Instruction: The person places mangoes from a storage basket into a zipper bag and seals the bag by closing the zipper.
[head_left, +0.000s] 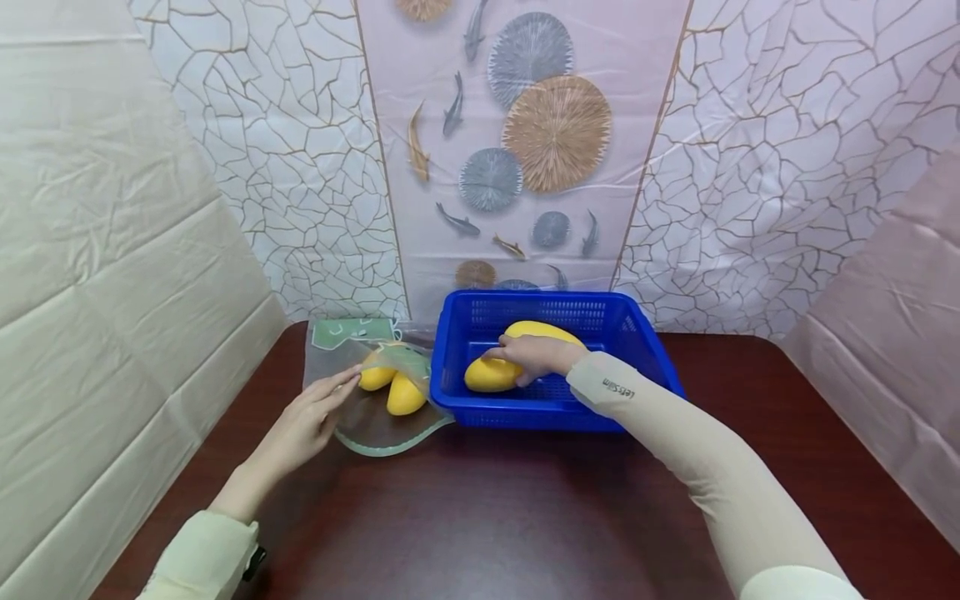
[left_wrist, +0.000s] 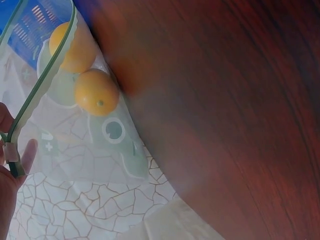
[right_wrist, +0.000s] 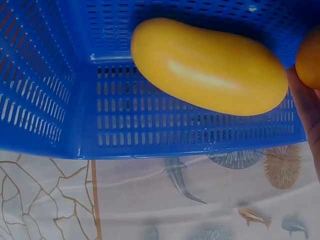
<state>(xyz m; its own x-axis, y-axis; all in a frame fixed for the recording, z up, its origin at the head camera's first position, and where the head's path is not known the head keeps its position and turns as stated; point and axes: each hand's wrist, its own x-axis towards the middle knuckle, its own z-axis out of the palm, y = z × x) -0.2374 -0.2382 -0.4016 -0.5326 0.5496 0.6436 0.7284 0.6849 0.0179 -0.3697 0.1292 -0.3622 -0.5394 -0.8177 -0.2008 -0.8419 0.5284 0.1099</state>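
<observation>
Mango-shaped yellow fruit (head_left: 487, 377) is inside the blue plastic basket (head_left: 525, 415), near its left end, right hand (head_left: 542, 354) on it: fingers and thumb clamped round its right end, palm down. Right wrist view catches just a slice of that fruit at the frame edge with one finger against it, so the full grip reads better from the head view. Larger oblong yellow fruit (right_wrist: 210, 67) lies on its side in the basket, just behind the held one. Left hand (head_left: 303, 423) is at the clear zip bag (head_left: 375, 433), left of the basket; wrist view has thumb and fingers pinching the pale green zip edge (left_wrist: 42, 80) by the slider (left_wrist: 11, 152), some fingers cut off by the frame. Two yellow fruits (head_left: 406, 396) sit in the bag side by side, green print on the film. Bag and basket both on the dark reddish-brown table (head_left: 480, 508), cracked-pattern and fish-print backdrop (head_left: 300, 133) behind. Right forearm wears a beige lettered sleeve (head_left: 712, 462), left a pale green cuff (head_left: 206, 546)
</observation>
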